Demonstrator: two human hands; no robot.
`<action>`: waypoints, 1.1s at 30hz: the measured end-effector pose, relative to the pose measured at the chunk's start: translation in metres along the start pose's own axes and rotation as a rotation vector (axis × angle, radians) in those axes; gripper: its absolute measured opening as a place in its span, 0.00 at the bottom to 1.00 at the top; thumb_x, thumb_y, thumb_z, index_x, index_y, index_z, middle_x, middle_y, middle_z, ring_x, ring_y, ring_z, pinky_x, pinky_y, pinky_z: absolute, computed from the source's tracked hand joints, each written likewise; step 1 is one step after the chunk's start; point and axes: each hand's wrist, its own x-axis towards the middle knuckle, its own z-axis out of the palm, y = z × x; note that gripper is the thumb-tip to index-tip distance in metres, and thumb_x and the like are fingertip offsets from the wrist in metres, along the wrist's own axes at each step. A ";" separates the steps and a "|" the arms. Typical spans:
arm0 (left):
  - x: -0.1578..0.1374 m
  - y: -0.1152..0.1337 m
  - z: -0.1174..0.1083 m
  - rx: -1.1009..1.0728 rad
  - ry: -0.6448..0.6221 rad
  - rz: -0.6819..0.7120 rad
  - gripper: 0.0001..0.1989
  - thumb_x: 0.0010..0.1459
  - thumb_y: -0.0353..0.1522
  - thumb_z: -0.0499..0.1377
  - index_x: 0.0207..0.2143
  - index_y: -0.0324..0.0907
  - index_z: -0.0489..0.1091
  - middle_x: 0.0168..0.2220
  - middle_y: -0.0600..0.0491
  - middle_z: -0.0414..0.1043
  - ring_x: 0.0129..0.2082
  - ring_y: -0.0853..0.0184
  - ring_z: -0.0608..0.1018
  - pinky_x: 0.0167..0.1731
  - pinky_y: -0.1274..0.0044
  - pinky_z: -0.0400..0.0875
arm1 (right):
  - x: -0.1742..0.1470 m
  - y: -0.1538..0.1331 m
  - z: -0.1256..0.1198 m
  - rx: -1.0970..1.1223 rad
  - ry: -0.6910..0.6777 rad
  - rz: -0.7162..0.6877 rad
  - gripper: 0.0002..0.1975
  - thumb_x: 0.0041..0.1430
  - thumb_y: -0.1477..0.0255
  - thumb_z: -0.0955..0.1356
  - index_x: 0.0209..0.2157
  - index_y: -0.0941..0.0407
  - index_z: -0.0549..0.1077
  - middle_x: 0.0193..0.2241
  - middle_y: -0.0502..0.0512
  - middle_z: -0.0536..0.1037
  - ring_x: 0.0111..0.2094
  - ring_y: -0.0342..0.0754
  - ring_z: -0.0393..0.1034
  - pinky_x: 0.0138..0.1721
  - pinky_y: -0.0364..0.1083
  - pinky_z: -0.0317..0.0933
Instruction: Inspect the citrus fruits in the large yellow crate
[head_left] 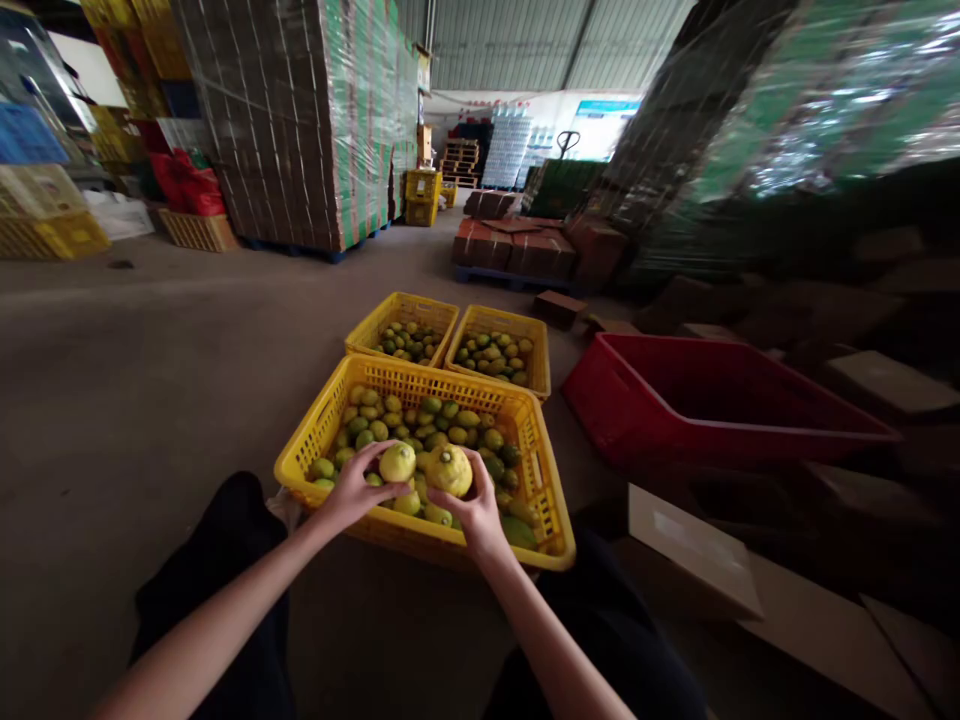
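My left hand [365, 487] is closed around a pale yellow lemon [397, 462], thumb below and fingers above. In my right hand [477, 508] is a larger, bumpy yellow lemon [449, 470], its stem end facing up. Both lemons are held side by side over a yellow plastic crate [551, 480] between my knees. Many green and yellow lemons [427, 425] lie loose in that crate, with a larger green fruit [517, 532] in its near right corner.
Two more yellow crates, a left one [360, 330] and a right one [541, 350], hold lemons just beyond. A red tub [637, 420] and cardboard boxes [690, 545] lie to the right. Wrapped pallet stacks [277, 120] rise behind, and grey floor [150, 370] extends left.
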 end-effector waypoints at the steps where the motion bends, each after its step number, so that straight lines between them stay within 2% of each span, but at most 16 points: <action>1: 0.000 0.002 -0.002 0.005 0.010 0.014 0.31 0.42 0.46 0.73 0.49 0.44 0.75 0.52 0.44 0.75 0.50 0.55 0.78 0.49 0.66 0.73 | -0.001 0.000 0.001 0.019 0.018 0.012 0.26 0.34 0.71 0.78 0.39 0.52 0.71 0.34 0.46 0.76 0.36 0.48 0.69 0.41 0.45 0.64; 5: -0.003 0.010 -0.002 0.048 0.009 0.086 0.30 0.46 0.47 0.71 0.49 0.45 0.74 0.52 0.45 0.75 0.50 0.56 0.77 0.49 0.67 0.73 | -0.005 -0.002 0.003 0.002 0.008 -0.010 0.27 0.36 0.71 0.78 0.41 0.51 0.70 0.36 0.46 0.75 0.39 0.49 0.69 0.43 0.46 0.64; 12: -0.003 0.015 0.000 0.139 -0.030 0.211 0.28 0.48 0.47 0.71 0.50 0.46 0.74 0.47 0.46 0.76 0.49 0.57 0.76 0.47 0.69 0.72 | -0.008 0.007 -0.001 -0.201 -0.017 -0.188 0.27 0.42 0.71 0.77 0.46 0.51 0.68 0.40 0.49 0.74 0.40 0.49 0.68 0.46 0.48 0.63; 15: -0.003 0.015 0.000 0.121 -0.035 0.164 0.31 0.46 0.49 0.71 0.50 0.46 0.73 0.48 0.46 0.75 0.47 0.58 0.76 0.46 0.70 0.72 | -0.008 0.007 -0.001 -0.206 -0.007 -0.193 0.28 0.41 0.71 0.77 0.45 0.52 0.69 0.40 0.49 0.74 0.41 0.50 0.69 0.46 0.49 0.64; 17: -0.004 0.016 0.002 0.041 -0.070 0.040 0.35 0.46 0.52 0.70 0.52 0.45 0.71 0.46 0.47 0.75 0.41 0.61 0.77 0.40 0.73 0.72 | -0.010 0.002 0.000 -0.176 0.009 -0.159 0.29 0.39 0.70 0.78 0.45 0.51 0.69 0.40 0.49 0.74 0.41 0.50 0.69 0.47 0.48 0.64; 20: -0.005 0.018 0.006 -0.167 -0.171 -0.228 0.38 0.48 0.61 0.61 0.48 0.40 0.71 0.33 0.51 0.75 0.27 0.68 0.73 0.26 0.77 0.67 | -0.011 -0.007 0.005 -0.054 0.017 0.044 0.28 0.43 0.62 0.77 0.47 0.50 0.69 0.40 0.48 0.75 0.39 0.49 0.72 0.41 0.47 0.69; 22: -0.005 0.019 0.011 -0.283 -0.263 -0.410 0.40 0.50 0.66 0.52 0.39 0.37 0.72 0.24 0.53 0.71 0.21 0.71 0.69 0.21 0.78 0.61 | -0.010 -0.010 0.007 0.073 0.000 0.312 0.25 0.48 0.55 0.74 0.45 0.51 0.69 0.35 0.50 0.77 0.30 0.48 0.73 0.28 0.46 0.69; 23: -0.005 0.019 0.013 -0.320 -0.307 -0.493 0.40 0.51 0.66 0.49 0.34 0.37 0.72 0.21 0.53 0.69 0.19 0.71 0.68 0.20 0.78 0.59 | -0.009 -0.011 0.008 0.137 -0.015 0.470 0.24 0.50 0.53 0.71 0.43 0.53 0.70 0.32 0.50 0.77 0.25 0.48 0.72 0.21 0.44 0.66; 25: -0.005 0.019 0.016 -0.359 -0.357 -0.634 0.39 0.54 0.66 0.45 0.29 0.38 0.70 0.18 0.53 0.67 0.16 0.73 0.65 0.18 0.79 0.55 | -0.005 -0.010 0.008 0.253 -0.023 0.750 0.22 0.55 0.51 0.67 0.39 0.56 0.71 0.24 0.51 0.75 0.17 0.46 0.68 0.13 0.42 0.58; 26: -0.005 0.019 0.017 -0.365 -0.359 -0.686 0.38 0.55 0.65 0.44 0.27 0.39 0.70 0.17 0.53 0.67 0.16 0.74 0.63 0.17 0.79 0.53 | -0.004 -0.009 0.008 0.299 -0.015 0.842 0.21 0.57 0.51 0.66 0.37 0.56 0.71 0.21 0.51 0.75 0.15 0.46 0.67 0.12 0.41 0.57; 28: -0.006 0.018 0.018 -0.366 -0.345 -0.755 0.37 0.58 0.63 0.43 0.26 0.40 0.69 0.16 0.54 0.67 0.14 0.75 0.60 0.16 0.79 0.51 | -0.001 -0.006 0.006 0.364 0.025 0.912 0.20 0.59 0.53 0.65 0.35 0.57 0.71 0.18 0.51 0.74 0.13 0.44 0.66 0.11 0.40 0.56; 30: -0.007 0.016 0.019 -0.366 -0.340 -0.790 0.36 0.60 0.61 0.43 0.26 0.41 0.69 0.16 0.54 0.67 0.14 0.75 0.60 0.15 0.80 0.51 | 0.001 -0.002 0.004 0.381 0.039 0.909 0.19 0.58 0.53 0.67 0.34 0.56 0.71 0.18 0.50 0.74 0.13 0.44 0.67 0.11 0.40 0.58; 33: -0.007 0.010 0.021 -0.367 -0.295 -0.798 0.35 0.63 0.58 0.42 0.29 0.40 0.71 0.18 0.54 0.69 0.16 0.74 0.64 0.18 0.80 0.60 | 0.000 0.003 0.002 0.334 0.015 0.809 0.20 0.53 0.54 0.71 0.34 0.57 0.72 0.20 0.53 0.75 0.16 0.46 0.69 0.12 0.41 0.60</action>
